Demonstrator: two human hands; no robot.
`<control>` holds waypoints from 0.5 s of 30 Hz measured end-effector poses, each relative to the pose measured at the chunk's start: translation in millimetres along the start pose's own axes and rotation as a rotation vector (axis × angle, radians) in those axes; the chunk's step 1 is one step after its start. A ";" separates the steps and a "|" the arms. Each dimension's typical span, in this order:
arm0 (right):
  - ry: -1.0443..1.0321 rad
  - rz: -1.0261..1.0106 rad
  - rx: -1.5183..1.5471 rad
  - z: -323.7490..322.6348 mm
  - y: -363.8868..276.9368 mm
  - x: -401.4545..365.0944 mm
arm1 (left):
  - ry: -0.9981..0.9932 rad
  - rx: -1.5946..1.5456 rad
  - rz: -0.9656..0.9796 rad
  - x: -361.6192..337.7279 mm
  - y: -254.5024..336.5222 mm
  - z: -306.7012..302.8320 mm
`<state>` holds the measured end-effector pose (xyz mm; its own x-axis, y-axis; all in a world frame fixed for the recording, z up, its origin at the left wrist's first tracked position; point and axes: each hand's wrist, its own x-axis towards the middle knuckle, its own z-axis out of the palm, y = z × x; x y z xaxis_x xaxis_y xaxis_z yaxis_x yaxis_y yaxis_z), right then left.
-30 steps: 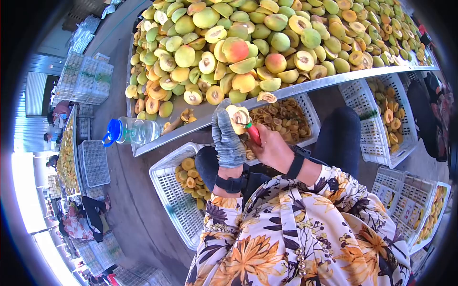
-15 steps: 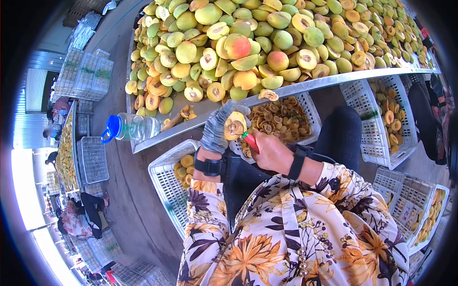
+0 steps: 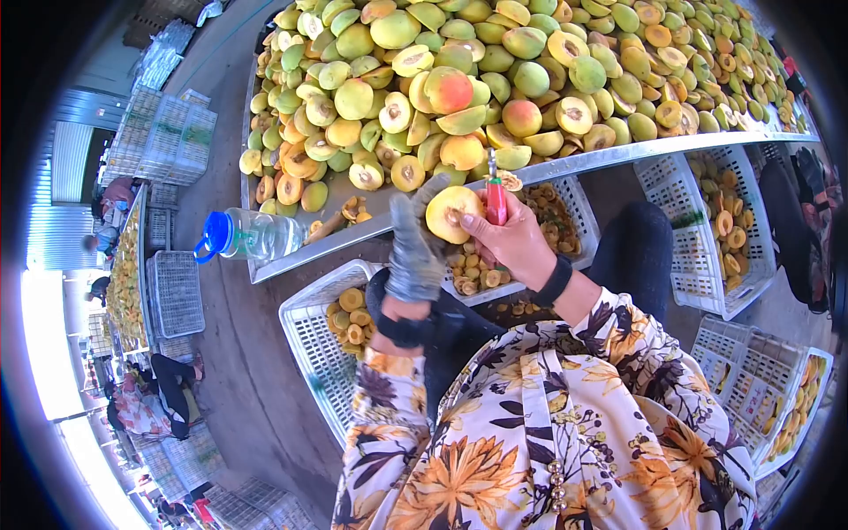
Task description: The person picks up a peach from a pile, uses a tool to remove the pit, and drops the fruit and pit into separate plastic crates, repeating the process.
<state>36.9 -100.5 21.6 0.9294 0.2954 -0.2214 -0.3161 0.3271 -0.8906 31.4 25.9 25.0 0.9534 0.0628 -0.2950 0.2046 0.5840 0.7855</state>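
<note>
My left hand, in a grey knit glove, holds a halved yellow fruit with its cut face and pit hollow toward me. My bare right hand grips a red-handled knife pointing up and also touches the fruit's right side. Both hands are just below the metal table edge, over a white crate of pits.
The table holds a big heap of whole and halved fruits. A blue-capped water bottle lies on its near left corner. White crates with fruit halves stand around my knees. Other people sit at the far left.
My hands rose toward the table edge. The knife swung from angled under the fruit to upright beside it, and the fruit half turned.
</note>
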 end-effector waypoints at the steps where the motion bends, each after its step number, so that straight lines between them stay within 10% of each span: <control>1: -0.001 0.001 0.002 3.5 2.1 -0.3 | 0.002 0.002 0.000 2.2 -8.2 -11.5; 3: 0.071 0.144 0.198 16.5 8.4 -4.1 | -0.543 -0.354 -0.188 8.2 -28.1 -42.5; 5: 0.096 0.147 -0.035 22.7 16.9 -6.2 | -0.387 -0.216 -0.251 10.2 -26.9 -46.2; 7: 0.187 -0.547 -0.663 17.9 35.0 -7.0 | 0.433 -0.120 0.111 32.7 -46.7 -46.3; 8: 0.188 -0.550 -0.661 14.9 30.2 -11.3 | 0.541 -0.120 0.150 24.2 -32.8 -28.0; 15: -0.056 -0.210 -0.885 2.0 24.1 -32.8 | 0.285 0.165 0.202 3.8 -28.3 -15.6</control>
<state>-1.6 -100.5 8.2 0.9334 0.3583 -0.0208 0.1421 -0.4223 -0.8953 25.7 22.2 -6.7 0.8831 0.3992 -0.2464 0.0737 0.4007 0.9133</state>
